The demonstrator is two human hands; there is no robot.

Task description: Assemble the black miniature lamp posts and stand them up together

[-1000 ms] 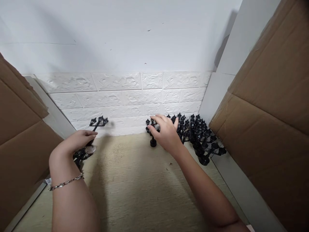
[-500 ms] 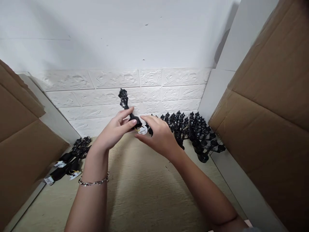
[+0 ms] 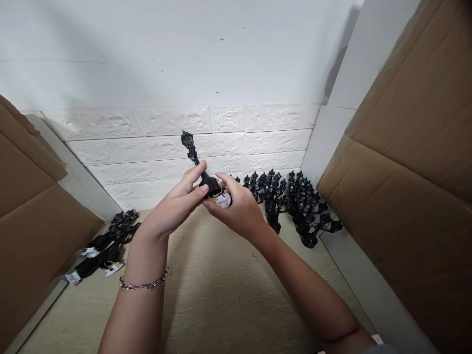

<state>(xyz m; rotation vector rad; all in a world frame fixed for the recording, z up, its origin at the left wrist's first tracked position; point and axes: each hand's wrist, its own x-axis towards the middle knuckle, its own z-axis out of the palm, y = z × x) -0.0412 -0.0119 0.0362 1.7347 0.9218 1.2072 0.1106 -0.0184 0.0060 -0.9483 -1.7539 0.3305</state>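
My left hand [image 3: 173,204] is closed around the stem and base of a small black lantern-style lamp post [image 3: 211,185], which tilts with its lantern head up and to the left. Out of its open bottom come thin yellow wires, joined to a round white base cover [image 3: 221,199]. The thumb and fingers of my right hand [image 3: 241,209] hold that cover by its edges, just below the lamp post's bottom. Part of the cover is hidden by the right hand.
Several black lamp posts [image 3: 309,196] stand crowded together at the back right. More lamp posts [image 3: 110,255] lie at the left with white covers and wires showing. Cardboard [image 3: 33,206] flanks the left side, and another cardboard sheet [image 3: 409,167] the right. A white brick-patterned wall [image 3: 165,147] closes the back.
My right hand has come in closer and taken hold of the white cover. The lamp post has turned slightly, and its base has shifted a little to the right.
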